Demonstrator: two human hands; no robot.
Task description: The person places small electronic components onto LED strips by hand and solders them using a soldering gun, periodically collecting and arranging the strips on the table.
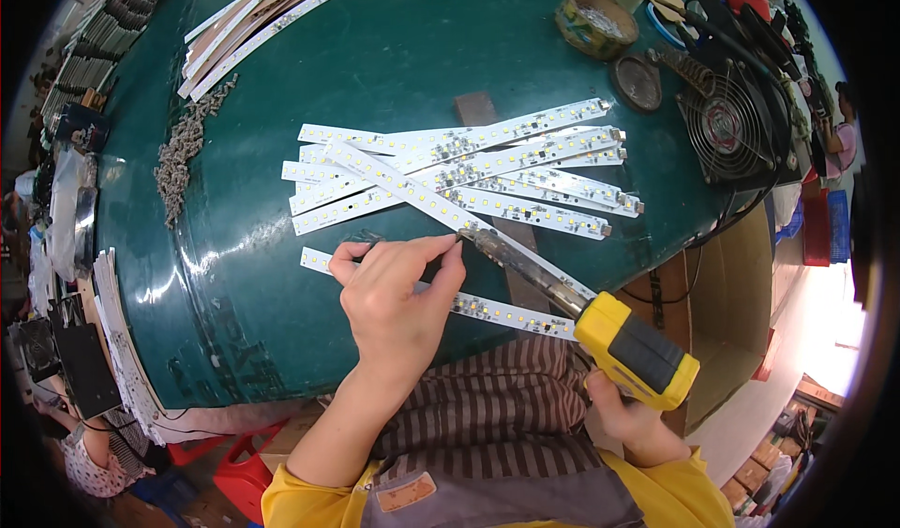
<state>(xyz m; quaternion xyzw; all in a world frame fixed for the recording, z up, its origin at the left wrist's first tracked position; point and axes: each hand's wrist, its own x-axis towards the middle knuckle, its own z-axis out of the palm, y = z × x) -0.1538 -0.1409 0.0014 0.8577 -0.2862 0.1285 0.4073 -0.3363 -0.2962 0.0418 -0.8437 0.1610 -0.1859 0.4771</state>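
My right hand grips a yellow and black soldering gun near the table's front edge. Its metal barrel points up and left, and the tip reaches the fingertips of my left hand. Thumb and forefinger of that hand are pinched together; whatever they hold is too small to name. Beneath the tip lies a slanting white LED strip board, resting across a loose pile of similar boards. Another LED strip board lies nearer to me, partly covered by my left hand and reaching the gun.
Small grey parts lie heaped on the green table. More strip boards are stacked at the far left. A fan, a round tub and a small round tin stand at the right. A cardboard box adjoins the table's right edge.
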